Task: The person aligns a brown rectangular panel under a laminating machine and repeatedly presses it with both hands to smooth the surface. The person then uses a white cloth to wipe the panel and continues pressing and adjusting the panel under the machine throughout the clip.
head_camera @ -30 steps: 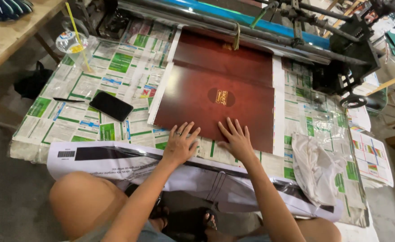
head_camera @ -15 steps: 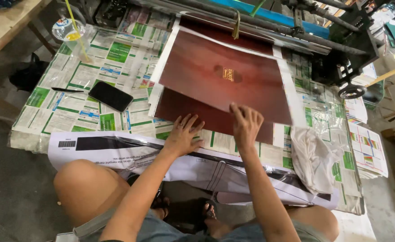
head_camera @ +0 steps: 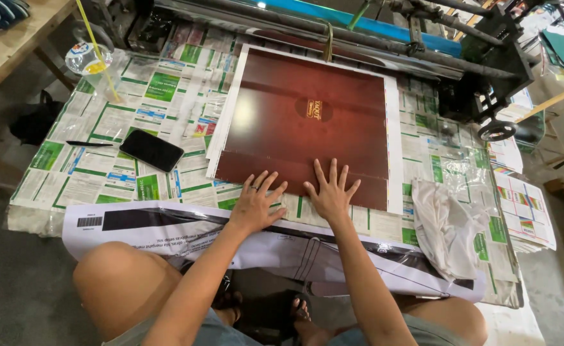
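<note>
A stack of glossy dark red printed sheets (head_camera: 307,128) with a small gold emblem lies flat on a low table covered in newspaper (head_camera: 141,109). My left hand (head_camera: 257,204) rests flat, fingers spread, on the near edge of the stack. Beside it, my right hand (head_camera: 330,192) presses flat on the same edge, fingers apart. Neither hand holds anything. My bare knees show below the table edge.
A black phone (head_camera: 151,150) and a dark pen (head_camera: 88,143) lie left of the stack. A plastic cup with a yellow straw (head_camera: 87,57) stands at far left. A crumpled white cloth (head_camera: 447,225) sits right. A roller machine (head_camera: 435,45) runs along the back.
A top sheet that was lifted half a second ago now lies flat on the stack. Both hands have settled flat on the near edge.
</note>
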